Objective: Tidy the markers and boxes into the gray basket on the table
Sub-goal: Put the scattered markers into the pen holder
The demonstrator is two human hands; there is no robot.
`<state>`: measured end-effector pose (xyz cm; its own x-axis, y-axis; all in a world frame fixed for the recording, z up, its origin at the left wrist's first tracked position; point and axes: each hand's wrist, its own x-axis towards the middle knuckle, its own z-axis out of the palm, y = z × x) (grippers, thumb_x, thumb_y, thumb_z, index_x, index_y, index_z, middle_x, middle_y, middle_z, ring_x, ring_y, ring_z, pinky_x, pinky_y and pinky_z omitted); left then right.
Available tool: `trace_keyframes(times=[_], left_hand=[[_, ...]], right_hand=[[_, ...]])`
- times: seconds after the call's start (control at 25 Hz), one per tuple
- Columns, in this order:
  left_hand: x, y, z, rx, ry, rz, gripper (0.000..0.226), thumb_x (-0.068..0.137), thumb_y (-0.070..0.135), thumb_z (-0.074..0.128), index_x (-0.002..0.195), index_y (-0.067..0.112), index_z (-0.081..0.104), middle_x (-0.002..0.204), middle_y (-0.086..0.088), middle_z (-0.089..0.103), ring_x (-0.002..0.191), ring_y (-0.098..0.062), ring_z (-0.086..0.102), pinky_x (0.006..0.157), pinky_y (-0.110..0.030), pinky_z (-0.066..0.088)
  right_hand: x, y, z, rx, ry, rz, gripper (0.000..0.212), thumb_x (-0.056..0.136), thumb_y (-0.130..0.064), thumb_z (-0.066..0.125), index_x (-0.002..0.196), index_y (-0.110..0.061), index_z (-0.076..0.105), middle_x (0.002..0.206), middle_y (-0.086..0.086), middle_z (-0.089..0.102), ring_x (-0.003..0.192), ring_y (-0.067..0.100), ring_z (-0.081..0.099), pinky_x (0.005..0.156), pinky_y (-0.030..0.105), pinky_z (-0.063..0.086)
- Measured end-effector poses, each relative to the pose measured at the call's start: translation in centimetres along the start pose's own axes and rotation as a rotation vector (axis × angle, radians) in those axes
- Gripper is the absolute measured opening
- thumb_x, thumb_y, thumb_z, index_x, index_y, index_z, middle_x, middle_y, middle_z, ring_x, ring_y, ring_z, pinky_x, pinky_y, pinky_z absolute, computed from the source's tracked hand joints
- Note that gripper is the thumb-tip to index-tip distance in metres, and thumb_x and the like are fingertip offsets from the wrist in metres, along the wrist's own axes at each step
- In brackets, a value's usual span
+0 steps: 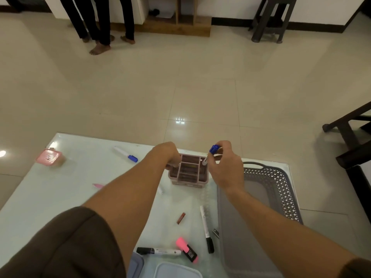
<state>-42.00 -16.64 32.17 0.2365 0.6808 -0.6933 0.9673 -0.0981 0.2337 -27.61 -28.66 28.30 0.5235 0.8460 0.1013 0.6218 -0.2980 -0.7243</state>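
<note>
- Glossy glass table (80, 197) lies under everything, so a dropped marker would probably roll.
- My right hand (226, 169) pinches a blue-capped marker (209, 155), cap up, over the pink organizer (188, 173). A loose pinch could let it slip.
- My left hand (168, 153) curls at the organizer's far-left corner, but I cannot tell if it grips. Unsteadied, the organizer might tip.
- The gray basket (281, 181) sits just right of the organizer.

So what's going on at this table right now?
A person is tidying. Their right hand pinches a blue-capped white marker over a pink compartmented organiser box, which the left hand grips at its edge. The gray perforated plastic basket beside it looks empty; several markers lie loose on the white table.
</note>
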Motion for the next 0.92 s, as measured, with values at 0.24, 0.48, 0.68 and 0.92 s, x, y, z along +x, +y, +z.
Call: trace_keyframes(times=[0.24, 0.48, 0.68, 0.92], left_hand=[[1.8, 0.3, 2.2, 0.050, 0.217, 0.031, 0.009, 0.083, 0.015, 0.069, 0.089, 0.009, 0.066, 0.075, -0.004, 0.064, 0.066, -0.019, 0.062, 0.052, -0.024, 0.044], [1.9, 0.1, 1.3, 0.131, 0.280, 0.055, 0.018, 0.084, 0.012, 0.066, 0.072, 0.011, 0.053, 0.067, -0.002, 0.057, 0.058, -0.015, 0.053, 0.049, -0.024, 0.037], [2.8, -0.6, 2.4, 0.193, 0.398, 0.092, 0.017, 0.084, 0.011, 0.075, 0.082, 0.012, 0.058, 0.068, -0.002, 0.052, 0.058, -0.014, 0.048, 0.058, -0.027, 0.042], [5.1, -1.7, 4.1, 0.116, 0.436, 0.161, 0.017, 0.084, 0.014, 0.077, 0.097, 0.012, 0.068, 0.082, -0.004, 0.064, 0.074, -0.020, 0.062, 0.066, -0.030, 0.053]], right_hand=[[-1.0, 1.0, 1.1, -0.075, -0.027, 0.026, 0.019, 0.098, -0.027, 0.061, 0.113, -0.021, 0.051, 0.087, 0.001, 0.070, 0.076, 0.024, 0.066, 0.066, 0.037, 0.055], [-1.6, 1.5, 2.0, -0.052, 0.020, 0.081, 0.018, 0.099, -0.030, 0.058, 0.114, -0.025, 0.052, 0.091, 0.000, 0.072, 0.080, 0.023, 0.067, 0.071, 0.037, 0.055], [-1.1, 1.6, 2.6, -0.061, 0.019, 0.075, 0.017, 0.099, -0.030, 0.059, 0.114, -0.024, 0.052, 0.088, 0.001, 0.072, 0.080, 0.023, 0.069, 0.068, 0.034, 0.055], [-0.5, 2.7, 3.4, -0.065, -0.003, 0.074, 0.012, 0.098, -0.028, 0.061, 0.108, -0.024, 0.056, 0.090, -0.002, 0.070, 0.081, 0.021, 0.066, 0.069, 0.033, 0.053]])
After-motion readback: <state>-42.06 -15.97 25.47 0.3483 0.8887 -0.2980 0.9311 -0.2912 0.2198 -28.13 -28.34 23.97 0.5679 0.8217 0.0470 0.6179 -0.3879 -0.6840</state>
